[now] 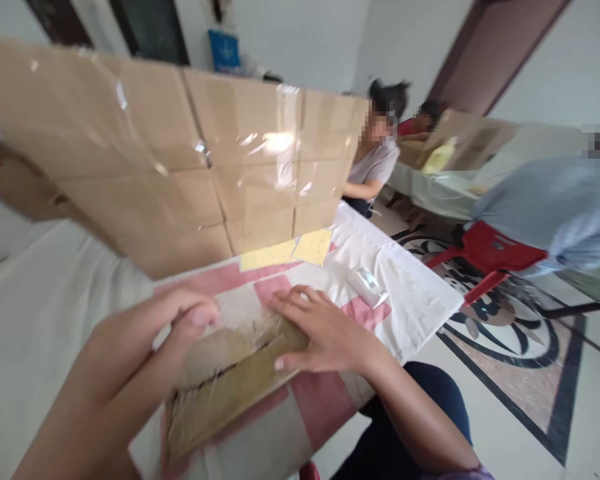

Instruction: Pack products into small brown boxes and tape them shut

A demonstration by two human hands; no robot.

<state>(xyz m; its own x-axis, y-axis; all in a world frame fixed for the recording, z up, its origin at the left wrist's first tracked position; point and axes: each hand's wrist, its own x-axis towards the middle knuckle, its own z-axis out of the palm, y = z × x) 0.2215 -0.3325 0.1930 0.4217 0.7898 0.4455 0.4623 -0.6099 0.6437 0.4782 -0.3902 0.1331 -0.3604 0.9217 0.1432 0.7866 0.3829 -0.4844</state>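
Observation:
A flat brown cardboard piece (pixel 235 403) lies in front of me on the cloth-covered table, with a dark slit along it and a shiny clear film over part of its surface. My right hand (pixel 315 327) rests palm down on its right end, fingers spread out. Above its left end, my left hand (pixel 195 320) is closed, thumb and fingertips pinched together. Whatever sits in that pinch is hidden or too fine to make out.
A tall taped cardboard panel (pixel 260 160) stands across the table behind my hands. Yellow paper pieces (pixel 313 247) lie at its foot, and a small white box (pixel 367 287) is to the right. Another person (pixel 380 157) works beyond; someone sits on a red chair (pixel 505 247).

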